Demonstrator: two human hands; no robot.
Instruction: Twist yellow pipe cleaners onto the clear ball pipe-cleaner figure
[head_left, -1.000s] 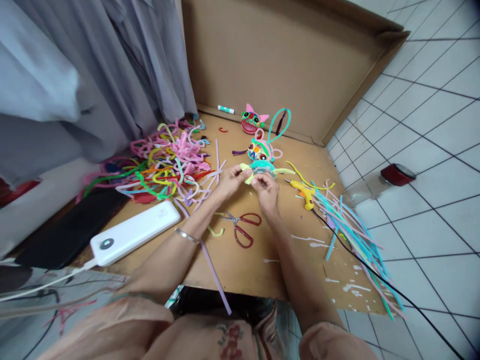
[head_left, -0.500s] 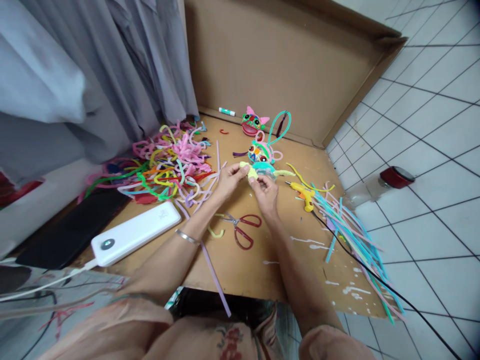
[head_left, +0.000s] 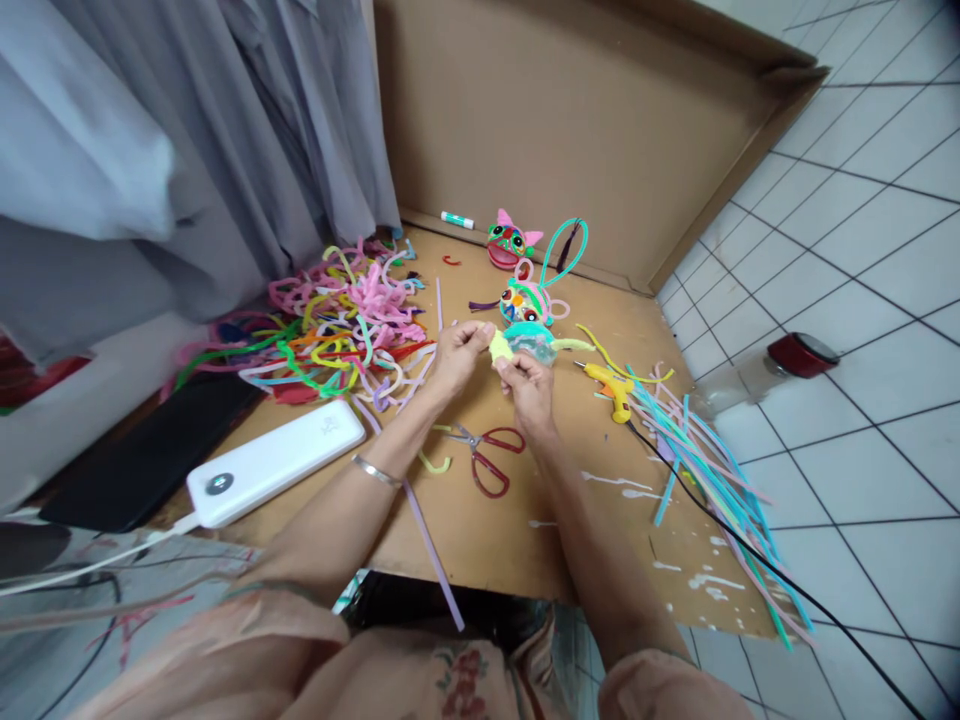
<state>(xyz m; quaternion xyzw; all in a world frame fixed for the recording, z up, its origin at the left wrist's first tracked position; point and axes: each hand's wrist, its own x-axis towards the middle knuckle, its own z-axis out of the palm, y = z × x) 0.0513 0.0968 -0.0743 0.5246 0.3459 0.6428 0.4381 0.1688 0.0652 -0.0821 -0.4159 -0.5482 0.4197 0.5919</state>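
Observation:
Between my two hands is a small pale-yellow fuzzy piece [head_left: 500, 347], likely of pipe cleaner. My left hand [head_left: 463, 357] pinches its upper left end with thumb and fingers. At its lower right end my right hand [head_left: 528, 384] grips it the same way. Just beyond my fingers stand a turquoise fuzzy piece [head_left: 529, 338] and a colourful animal-face figure [head_left: 523, 300] with pink ears. Red-handled scissors [head_left: 489, 457] lie open on the cardboard below my hands, beside a curved yellow pipe-cleaner scrap [head_left: 435, 464].
A tangled pipe-cleaner pile [head_left: 337, 325] lies left, near a white power bank [head_left: 277, 462] and a black flat object [head_left: 154, 450]. At right are a yellow glue gun [head_left: 611, 388], its cord, and straight pipe cleaners [head_left: 709, 470]. A second face [head_left: 510, 240] and glue stick [head_left: 457, 220] sit behind.
My fingers have shifted slightly on the yellow piece, and more of it shows between them. The whole view has moved a little; the other objects lie as before.

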